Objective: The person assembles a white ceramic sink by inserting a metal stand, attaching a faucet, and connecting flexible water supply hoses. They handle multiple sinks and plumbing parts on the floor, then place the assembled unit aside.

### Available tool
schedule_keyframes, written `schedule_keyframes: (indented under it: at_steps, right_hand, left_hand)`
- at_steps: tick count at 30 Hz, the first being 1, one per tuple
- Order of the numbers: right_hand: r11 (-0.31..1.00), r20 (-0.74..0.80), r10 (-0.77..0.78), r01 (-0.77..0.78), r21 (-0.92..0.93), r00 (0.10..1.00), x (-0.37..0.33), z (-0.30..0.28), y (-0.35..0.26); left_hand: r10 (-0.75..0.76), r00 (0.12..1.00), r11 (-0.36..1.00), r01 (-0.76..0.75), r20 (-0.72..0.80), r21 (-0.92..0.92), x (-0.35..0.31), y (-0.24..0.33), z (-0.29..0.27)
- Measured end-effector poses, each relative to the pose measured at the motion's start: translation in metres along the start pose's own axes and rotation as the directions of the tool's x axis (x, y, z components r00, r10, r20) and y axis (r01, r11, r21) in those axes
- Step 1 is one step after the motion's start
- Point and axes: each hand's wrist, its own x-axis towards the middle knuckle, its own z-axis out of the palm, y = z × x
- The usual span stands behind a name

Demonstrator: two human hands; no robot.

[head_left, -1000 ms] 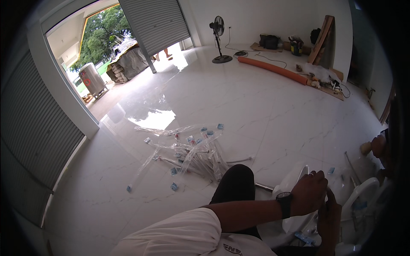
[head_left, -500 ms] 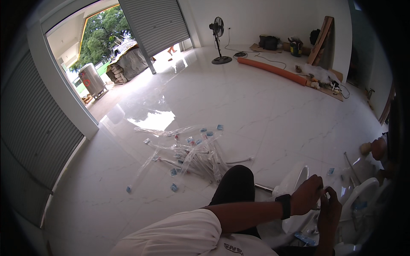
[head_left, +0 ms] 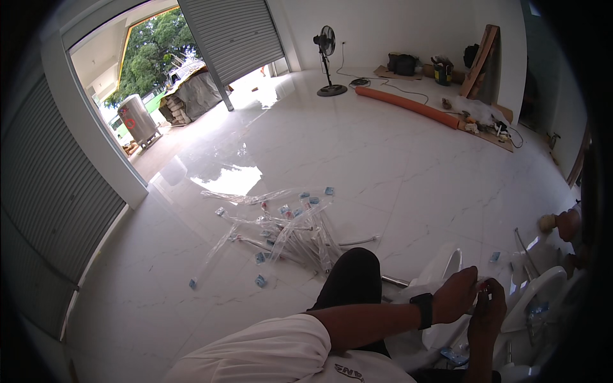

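My left hand [head_left: 455, 296], with a dark watch on its wrist, is closed beside my right hand at the lower right. What its fingers grip is hidden. My right hand [head_left: 488, 310] pinches a small part with red on it [head_left: 483, 286]. The rest of that part is hidden by my fingers. Under and behind my hands stand white ceramic fixtures [head_left: 543, 290], with clear plastic around them. On the floor ahead of my knee lies a loose pile of braided flexible hoses [head_left: 297, 239] in long clear bags with blue labels.
A metal tube [head_left: 396, 281] juts out beside my knee. Farther off are a standing fan [head_left: 325, 60], an orange roll [head_left: 408, 106] and a board leaning on the wall [head_left: 479, 60]. Roller shutters [head_left: 236, 35] flank the left doorway. Another person's hand [head_left: 565, 223] shows at the right edge.
My hands have shifted slightly, and the right has turned so that the red part shows between its fingers. The legs beyond the shutter have mostly passed from sight.
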Motion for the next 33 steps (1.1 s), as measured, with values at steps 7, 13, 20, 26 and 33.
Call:
schedule_keyframes:
  at_steps: [7,13,20,26,33]
  right_hand:
    - [0.957,0.042,0.242,-0.246,0.155,0.969,-0.001,-0.007,0.000]
    - [0.943,0.081,0.311,-0.318,0.102,0.947,0.003,-0.012,-0.011]
    - [0.966,0.199,0.256,-0.254,-0.037,0.946,0.002,-0.026,-0.010]
    - [0.984,0.161,0.177,-0.177,-0.014,0.971,-0.002,-0.020,-0.004]
    - [0.990,0.164,0.123,-0.134,0.055,0.979,-0.004,-0.016,-0.006]
  left_hand:
    - [-0.054,0.998,0.993,0.057,0.032,-0.106,0.001,-0.002,-0.001]
    - [0.001,1.000,0.998,0.001,0.031,-0.056,-0.001,-0.005,0.002]
    - [-0.074,0.972,0.986,0.105,0.223,-0.131,0.009,0.008,-0.021]
    - [-0.095,0.955,0.948,0.172,0.279,-0.266,0.010,0.008,-0.024]
    - [-0.126,0.988,0.973,0.141,0.093,-0.182,0.010,-0.007,-0.010]
